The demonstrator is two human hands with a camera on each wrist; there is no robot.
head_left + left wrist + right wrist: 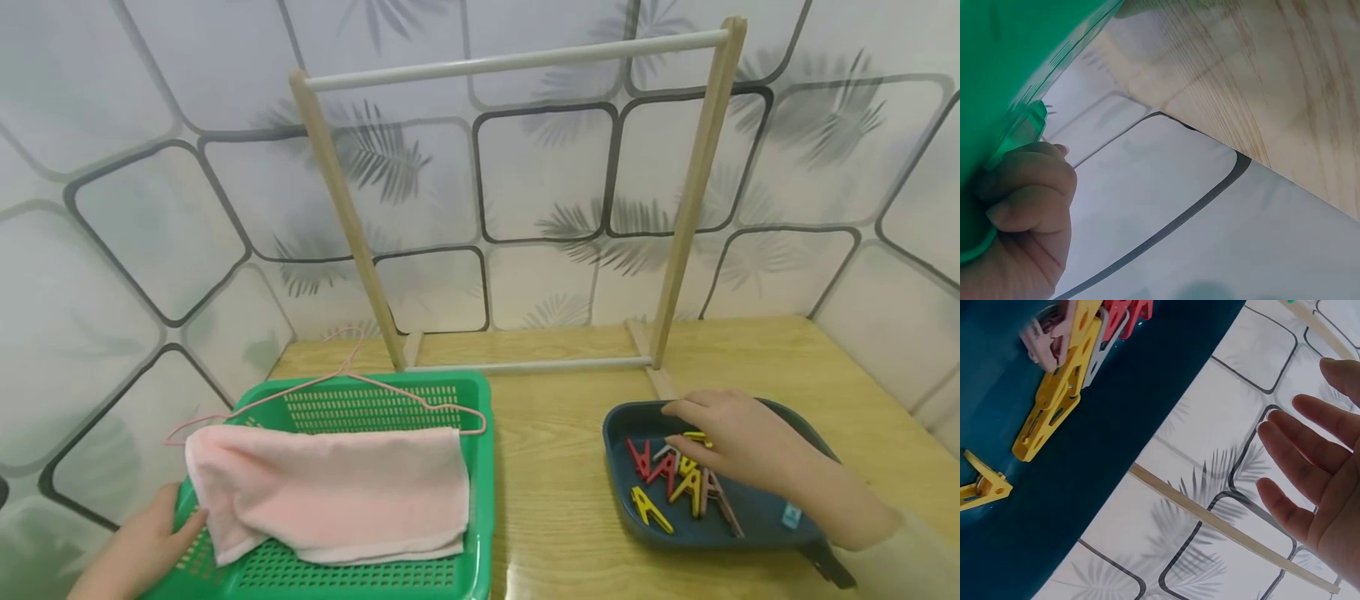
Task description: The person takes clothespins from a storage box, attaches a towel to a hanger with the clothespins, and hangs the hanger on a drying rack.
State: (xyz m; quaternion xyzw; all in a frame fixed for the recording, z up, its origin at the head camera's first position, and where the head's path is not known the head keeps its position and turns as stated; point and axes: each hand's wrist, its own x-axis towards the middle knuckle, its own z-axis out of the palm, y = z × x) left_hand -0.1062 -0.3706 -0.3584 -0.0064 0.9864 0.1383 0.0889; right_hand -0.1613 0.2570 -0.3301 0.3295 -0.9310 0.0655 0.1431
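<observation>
On the left, my left hand [146,533] grips the side rim of a green plastic basket [482,492], fingers curled over its edge in the left wrist view. A pink towel [337,492] hangs folded on a pink wire hanger [348,367], lying across the basket top. Over at the right, my right hand [731,437] is above a dark blue pan [757,527], its fingers loosely extended and holding nothing. Several clothespins lie in the pan, among them a yellow clothespin [651,510] and a red clothespin [639,458].
Behind the basket and pan stands a wooden drying rack [693,192] with a white top bar [517,61] and a lower bar. Patterned walls enclose the wood-grain table [547,483] at the back and sides. The pan's black handle [825,562] points toward the front right.
</observation>
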